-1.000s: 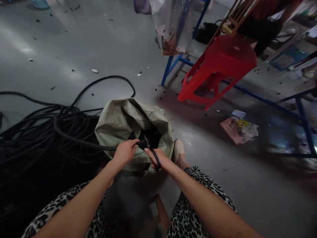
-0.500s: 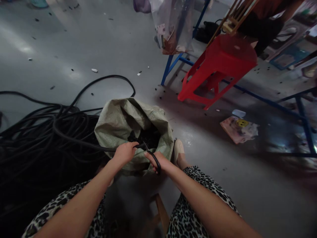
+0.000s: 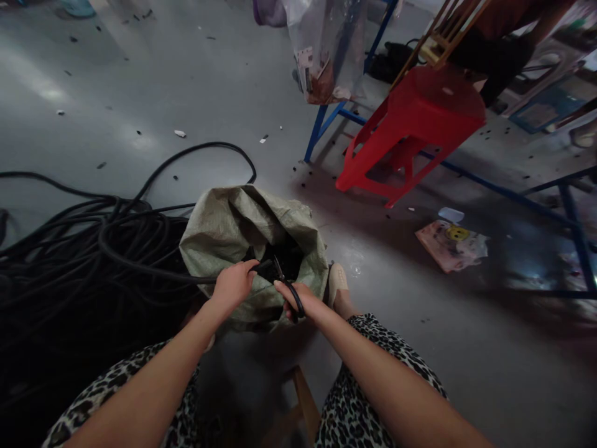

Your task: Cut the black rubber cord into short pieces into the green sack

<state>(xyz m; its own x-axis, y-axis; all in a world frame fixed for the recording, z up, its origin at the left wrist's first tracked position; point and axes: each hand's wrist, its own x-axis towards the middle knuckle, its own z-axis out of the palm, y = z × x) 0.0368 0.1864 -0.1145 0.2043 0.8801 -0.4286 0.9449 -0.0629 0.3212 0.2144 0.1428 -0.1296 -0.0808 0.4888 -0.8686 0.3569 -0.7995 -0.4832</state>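
Note:
My left hand [image 3: 234,281] is closed round a thick black rubber-like cord [image 3: 161,274], whose end pokes out past my fingers over the mouth of a pale green woven sack [image 3: 219,230]. Black-handled scissors [image 3: 296,300] are gripped in my right hand [image 3: 298,302], blades pointing up and away over the sack, a little to the right of the cord's end. Dark pieces [image 3: 286,255] lie inside the sack, too shadowed to make out singly. From my left hand the cord runs back to a large tangled heap of black cord [image 3: 93,230] on the floor.
A red plastic stool [image 3: 420,118] stands beyond the sack, near a blue metal frame [image 3: 314,134]. From the frame hangs a clear plastic bag [image 3: 321,56]. A printed bag [image 3: 450,246] lies on the floor at right. Another person sits at upper right.
The scissors' blades have shifted slightly away from the cord's end and now point more upward. My left hand keeps its grip on the cord. The view has moved very slightly.

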